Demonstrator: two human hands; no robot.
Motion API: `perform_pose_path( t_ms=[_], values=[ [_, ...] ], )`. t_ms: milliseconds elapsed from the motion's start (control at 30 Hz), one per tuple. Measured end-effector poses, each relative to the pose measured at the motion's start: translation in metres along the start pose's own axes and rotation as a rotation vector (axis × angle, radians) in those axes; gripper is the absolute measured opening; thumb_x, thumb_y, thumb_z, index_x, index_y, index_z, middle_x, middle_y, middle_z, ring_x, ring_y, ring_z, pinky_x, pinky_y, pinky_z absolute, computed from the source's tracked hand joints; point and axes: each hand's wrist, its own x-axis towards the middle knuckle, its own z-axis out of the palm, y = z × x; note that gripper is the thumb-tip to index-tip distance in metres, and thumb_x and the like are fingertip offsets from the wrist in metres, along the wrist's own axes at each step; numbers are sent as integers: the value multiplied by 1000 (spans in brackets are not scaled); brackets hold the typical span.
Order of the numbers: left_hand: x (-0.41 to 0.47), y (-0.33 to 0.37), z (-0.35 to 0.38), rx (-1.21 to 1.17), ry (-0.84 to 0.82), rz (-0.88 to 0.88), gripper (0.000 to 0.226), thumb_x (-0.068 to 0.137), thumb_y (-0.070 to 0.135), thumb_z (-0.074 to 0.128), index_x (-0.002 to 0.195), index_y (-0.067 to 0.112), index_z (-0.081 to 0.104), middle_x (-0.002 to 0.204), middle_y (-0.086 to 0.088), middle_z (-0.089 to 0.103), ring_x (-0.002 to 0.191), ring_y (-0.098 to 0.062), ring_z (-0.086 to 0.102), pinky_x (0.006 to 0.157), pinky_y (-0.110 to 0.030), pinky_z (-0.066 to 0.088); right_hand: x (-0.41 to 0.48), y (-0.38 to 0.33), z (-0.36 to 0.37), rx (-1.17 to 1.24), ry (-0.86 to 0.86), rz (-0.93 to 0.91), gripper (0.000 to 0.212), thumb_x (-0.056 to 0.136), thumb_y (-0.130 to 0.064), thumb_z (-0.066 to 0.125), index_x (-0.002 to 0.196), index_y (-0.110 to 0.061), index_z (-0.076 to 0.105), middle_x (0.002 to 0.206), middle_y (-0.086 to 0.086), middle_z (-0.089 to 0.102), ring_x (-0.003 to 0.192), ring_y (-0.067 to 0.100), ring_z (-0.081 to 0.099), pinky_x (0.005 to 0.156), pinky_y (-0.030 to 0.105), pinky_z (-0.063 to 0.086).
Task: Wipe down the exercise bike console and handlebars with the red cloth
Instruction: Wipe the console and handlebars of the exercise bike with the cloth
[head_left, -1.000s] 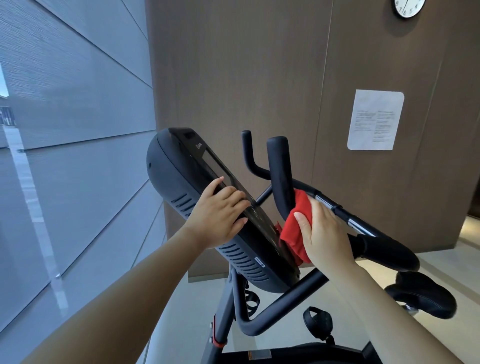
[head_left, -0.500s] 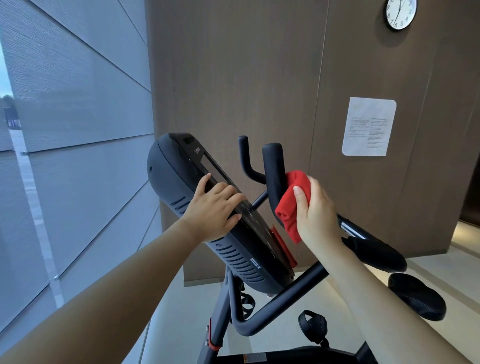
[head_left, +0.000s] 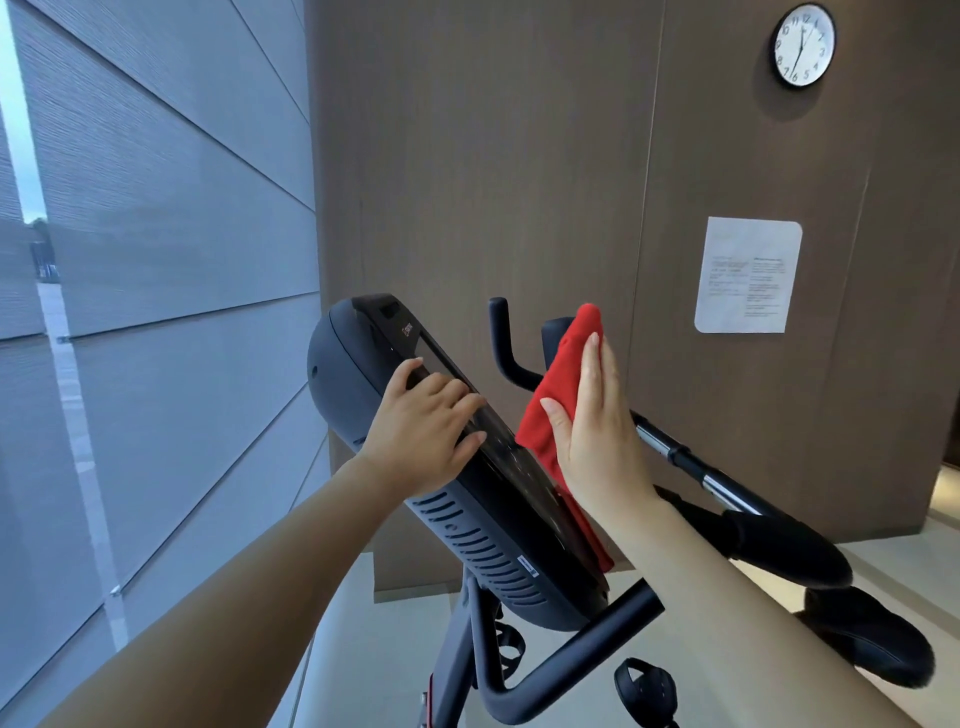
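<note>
Head view, right fingers: straight and pressed close together, lying flat on the cloth. The thumb sticks out sideways onto the cloth too.
Right hand: flat, with the palm pushing the cloth against a handlebar post.
Left fingers: bent and side by side, hooked over the edge of the console onto its dark screen. The thumb points up along the rim.
Left hand: holds the console by its side edge.
Cloth: the soft bright red cloth is draped over the post, between the right hand and the console. Its top corner pokes up above the fingertips. Its bottom end goes down behind the wrist, and I cannot tell where it stops.
Handlebars: the black upright handlebar post shows only its top beside the cloth. A thinner black curved horn stands just left of it. A shiny silver bar runs down to the right into a fat black padded grip.
Console: the big dark grey plastic console is tilted, with slots along its lower back.
Bike: a black bent frame tube passes under the console.
Room: a round white wall clock and a white paper sheet hang on the brown wood wall. Grey panels are on the left.
</note>
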Motion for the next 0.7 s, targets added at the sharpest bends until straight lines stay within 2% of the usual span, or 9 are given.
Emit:
perform_pose_path(
  t_ms=[100,167,200,300,467,533,700],
  values=[
    [-1,-1,-1,-35,2,14,47,87,49,29,108,26,64,95,8,66,97,-17,60,104,-45,18,-9,7,2,68,16,-32,72,91,-44,37,146,-7,8,155,15,3,141,24,15,109,29,26],
    [-1,-2,-2,-54,-4,15,47,88,49,28,109,26,64,96,8,66,98,-17,60,105,-45,16,-6,8,3,91,78,-63,69,92,-40,42,142,-3,13,155,16,-1,141,14,7,110,15,18],
    [-1,-2,-2,-59,-5,14,48,88,50,28,109,27,64,96,8,66,98,-17,60,105,-45,16,-3,7,3,105,94,-63,72,91,-40,43,143,-3,11,156,15,-3,141,10,2,109,10,13],
    [-1,-2,-2,-59,-8,17,48,88,50,27,110,27,64,98,8,66,99,-17,60,105,-45,15,4,-1,3,75,74,-17,79,91,-44,40,147,-11,-3,157,8,-4,138,8,0,109,21,15],
    [-1,-1,-2,-58,-12,14,50,89,51,26,111,26,63,99,8,65,100,-17,59,105,-44,15,-13,5,6,-45,68,-41,72,91,-44,36,147,-10,7,154,16,13,137,31,27,100,33,36],
    [-1,-1,-2,-58,-10,14,50,89,51,26,111,26,63,99,7,66,100,-17,59,105,-44,15,-20,8,6,-50,55,-34,71,91,-44,37,146,-8,10,153,16,16,136,33,30,99,34,38],
    [-1,0,-4,-66,-22,3,53,89,52,23,113,26,62,102,7,65,103,-18,58,106,-45,14,-9,1,4,-56,65,13,73,91,-45,34,147,-6,8,154,16,14,138,30,26,101,27,31]
  ],
)
